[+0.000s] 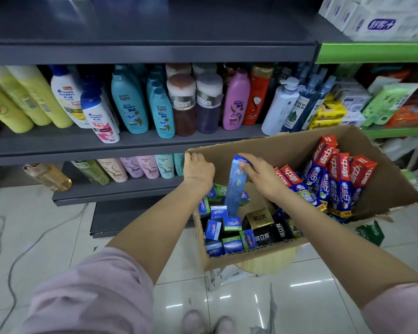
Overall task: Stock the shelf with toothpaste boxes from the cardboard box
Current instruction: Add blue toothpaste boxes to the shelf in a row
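An open cardboard box [256, 257] stands on a round stool in front of the shelves. It holds several toothpaste boxes: blue and green ones [231, 224] standing on end at the left, black and gold ones [263, 227] in the middle, red and blue ones [336, 179] leaning at the right. My right hand [261, 174] pinches the top end of a long light-blue toothpaste box [235, 186], which stands upright and rises above the others. My left hand [198, 168] grips the box's far left rim.
The dark top shelf [155, 27] is bare. The shelf below carries shampoo bottles [130, 102], and more bottles [140, 167] stand on the lowest shelf. A green shelf unit [377, 53] with packaged goods stands at the right. Cables [22, 256] trail across the tiled floor at the left.
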### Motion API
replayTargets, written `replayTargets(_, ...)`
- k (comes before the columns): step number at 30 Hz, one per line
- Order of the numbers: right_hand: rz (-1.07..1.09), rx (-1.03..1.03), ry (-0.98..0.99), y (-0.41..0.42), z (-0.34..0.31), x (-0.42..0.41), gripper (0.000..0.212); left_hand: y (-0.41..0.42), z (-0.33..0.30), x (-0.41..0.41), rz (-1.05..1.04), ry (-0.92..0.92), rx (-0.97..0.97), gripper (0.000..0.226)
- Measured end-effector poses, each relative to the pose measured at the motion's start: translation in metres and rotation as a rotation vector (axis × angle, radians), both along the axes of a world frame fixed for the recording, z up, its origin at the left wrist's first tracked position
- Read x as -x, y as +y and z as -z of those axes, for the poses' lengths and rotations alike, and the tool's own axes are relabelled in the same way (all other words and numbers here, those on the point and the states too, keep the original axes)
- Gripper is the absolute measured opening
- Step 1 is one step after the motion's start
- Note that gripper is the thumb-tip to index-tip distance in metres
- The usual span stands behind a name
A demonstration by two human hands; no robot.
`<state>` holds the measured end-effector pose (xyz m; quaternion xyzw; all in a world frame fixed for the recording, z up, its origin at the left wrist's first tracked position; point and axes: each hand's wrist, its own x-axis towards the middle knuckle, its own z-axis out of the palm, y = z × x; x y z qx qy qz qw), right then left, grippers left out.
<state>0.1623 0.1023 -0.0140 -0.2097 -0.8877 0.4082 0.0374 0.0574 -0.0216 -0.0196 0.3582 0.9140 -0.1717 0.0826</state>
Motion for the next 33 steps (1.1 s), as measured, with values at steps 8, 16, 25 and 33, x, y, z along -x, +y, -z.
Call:
replayTargets(8,0.211,0.114,0.207,0.002,-0.033,0.008,0.035,-0.014,-0.028,0.004,-0.094,-0.324,-0.715,0.038)
replayTargets(16,0.182,0.315,0.417,-0.002,-0.087,0.023,0.036,-0.014,-0.111,-0.001,-0.261,-0.154,-1.241,0.027)
replayTargets(25,0.037,0.295,0.500,-0.044,-0.186,0.053,0.043,-0.051,-0.176,0.016,-0.362,-0.006,-1.144,0.046)
replayTargets(33,-0.064,0.207,0.701,-0.084,-0.244,0.106,0.029,-0.101,-0.231,0.061,-0.393,0.038,-1.090,0.029)
